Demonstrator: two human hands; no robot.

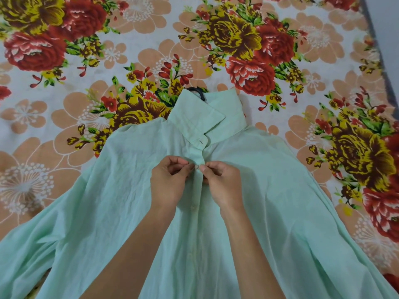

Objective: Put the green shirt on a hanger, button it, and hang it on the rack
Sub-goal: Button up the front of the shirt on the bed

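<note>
Both hands, left [170, 180] and right [222, 180], pinch the shirt [108, 212] placket around a button [197, 167], the bed [64, 104] keeping it flat for fastening.

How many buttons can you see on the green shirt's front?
2: one button pinched between both hands' fingertips, one lower on the placket between the wrists. Others may be hidden.

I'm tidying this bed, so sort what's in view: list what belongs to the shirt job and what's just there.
Belongs to the job:
- green shirt, spread front-up
- black hanger, hook showing above the collar
- button pinched between left hand and right hand

Just there:
- floral bedsheet underneath
- grey strip at the far right edge
</note>
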